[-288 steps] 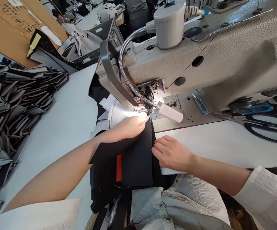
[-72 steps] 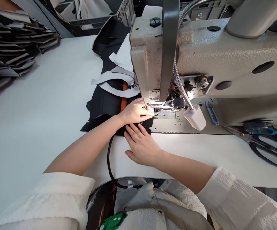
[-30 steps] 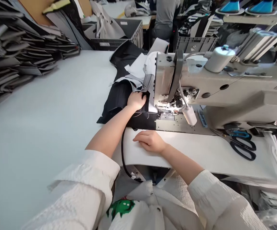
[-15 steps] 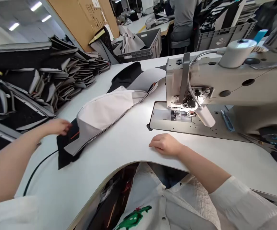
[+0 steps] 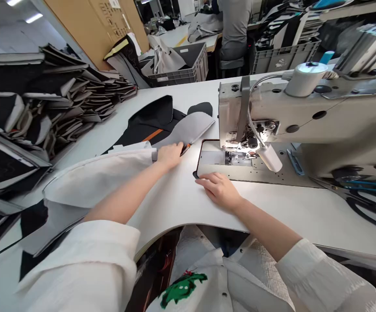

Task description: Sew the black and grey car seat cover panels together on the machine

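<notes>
A long sewn fabric piece (image 5: 97,173), light grey with black parts and an orange strip, stretches over the white table left of the sewing machine (image 5: 305,112). My left hand (image 5: 170,156) is closed on its edge, beside a small orange and black spot. The fingertips are partly hidden there. My right hand (image 5: 219,190) lies at the front left corner of the machine's bed plate (image 5: 212,158), palm down, its fingers slightly bent and apart with nothing in them. Under the lit lamp (image 5: 269,157), the needle area holds no fabric.
Stacks of black and grey cut pieces (image 5: 77,99) crowd the table's left side. Large scissors (image 5: 370,206) and a blue-handled tool (image 5: 295,162) lie at the right. Grey crates (image 5: 188,71) stand behind the table, and a seated person (image 5: 236,30) is farther back.
My left hand has moved right from the piece's far left end and closed on its edge nearer the machine. The fabric has shifted left and flattened. My right hand has moved slightly toward the plate corner.
</notes>
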Motion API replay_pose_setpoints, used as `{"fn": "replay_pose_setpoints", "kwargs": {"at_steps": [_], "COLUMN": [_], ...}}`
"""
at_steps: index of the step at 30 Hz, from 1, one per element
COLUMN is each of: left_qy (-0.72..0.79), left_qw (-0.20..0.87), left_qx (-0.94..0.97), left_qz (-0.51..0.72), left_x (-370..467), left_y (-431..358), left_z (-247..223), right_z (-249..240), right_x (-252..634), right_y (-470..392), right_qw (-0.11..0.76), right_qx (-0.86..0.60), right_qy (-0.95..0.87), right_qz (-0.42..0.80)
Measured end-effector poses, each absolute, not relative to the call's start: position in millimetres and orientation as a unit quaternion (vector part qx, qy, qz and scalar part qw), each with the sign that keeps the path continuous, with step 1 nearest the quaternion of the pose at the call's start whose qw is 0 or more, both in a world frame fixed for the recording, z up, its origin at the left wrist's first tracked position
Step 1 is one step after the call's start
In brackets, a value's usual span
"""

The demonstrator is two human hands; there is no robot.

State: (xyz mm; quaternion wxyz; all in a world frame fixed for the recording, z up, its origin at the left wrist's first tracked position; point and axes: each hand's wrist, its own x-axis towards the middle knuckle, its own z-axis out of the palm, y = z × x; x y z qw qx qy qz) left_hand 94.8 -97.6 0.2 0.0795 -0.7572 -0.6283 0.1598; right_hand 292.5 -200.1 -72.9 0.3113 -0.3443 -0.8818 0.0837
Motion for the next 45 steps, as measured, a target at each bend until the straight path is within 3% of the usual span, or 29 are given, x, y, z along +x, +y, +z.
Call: {"fn": "replay_pose_setpoints", "kwargs": {"at_steps": [4, 10, 13, 17, 19, 23, 28, 45], "left_qy": [-0.580, -0.448, -0.347, -0.249, -0.267, -0.338, -0.374, -0.413], "left_qw": [0.034, -0.120, -0.180, -0.086, -0.039, -0.052, -0.049, -0.025], "left_qx": [-0.782, -0.826, -0.882, -0.965, -0.962, -0.939, -0.926, -0.910], "left_qz": [0.227, 0.320, 0.263, 0.019, -0.042, -0.022, -0.019, -0.029], "left_x": [85.7, 84.6, 99.5, 131.0, 145.2, 160.7, 167.8, 185.5], "left_y": [-142.5, -216.0, -207.6, -157.0, -131.3, -108.5, -109.8, -100.0], "left_z": [-5.8, 15.7, 30.4, 15.0, -3.9, -30.0, -30.7, -35.8], "right_z": [-67.4, -71.8, -72.7, -73.6, -75.5, -79.6, -75.0, -71.9], "right_x": [283.1, 279.1, 290.1, 309.4, 316.0, 322.8, 332.3, 345.8], "right_y": [-190.3, -180.0, -178.6, -180.2, -187.0, -205.9, -206.2, -195.3], "right_qw": [0.283, 0.179, 0.159, 0.159, 0.169, 0.196, 0.178, 0.156], "right_qx": [-0.466, -0.433, -0.395, -0.352, -0.369, -0.397, -0.378, -0.452], "right_qy": [-0.838, -0.881, -0.903, -0.920, -0.913, -0.896, -0.903, -0.878], "right_qz": [0.015, 0.065, 0.065, 0.066, 0.046, -0.034, -0.098, -0.006]}}
